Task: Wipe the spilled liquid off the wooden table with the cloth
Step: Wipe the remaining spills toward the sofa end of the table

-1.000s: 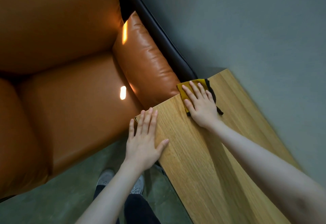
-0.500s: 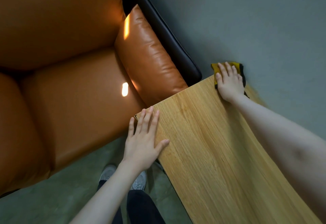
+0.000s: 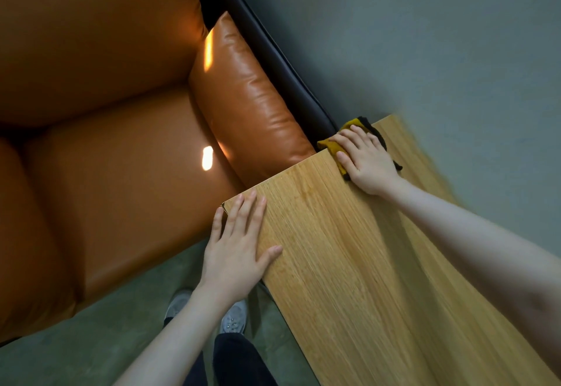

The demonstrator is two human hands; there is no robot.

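We're at the far end of the wooden table (image 3: 364, 264), and the right hand (image 3: 365, 160) lies flat on the yellow cloth (image 3: 329, 145), fingers spread and fairly straight, pressing it down rather than pinching it. The cloth sits at the table's far edge, just beside the orange sofa (image 3: 121, 142), with one yellow corner poking out past the fingertips and a dark fold showing behind the hand. Our left hand (image 3: 236, 249) rests open and wide on the near-left corner of the table, palm down, holding nothing, and we read that as a brace for the wiping arm.

So we're mid-wipe, working the far strip of the surface. As for the spill itself, we can't pick out any wet patch or sheen on the wood from up here; it may be under the cloth or too faint to see, so how much is left is hard to judge.

The next move, as we see it, calls for steady downward pressure and a sweep back across the grain, keeping the cloth on the wood, since at this edge it could slip off toward the sofa.
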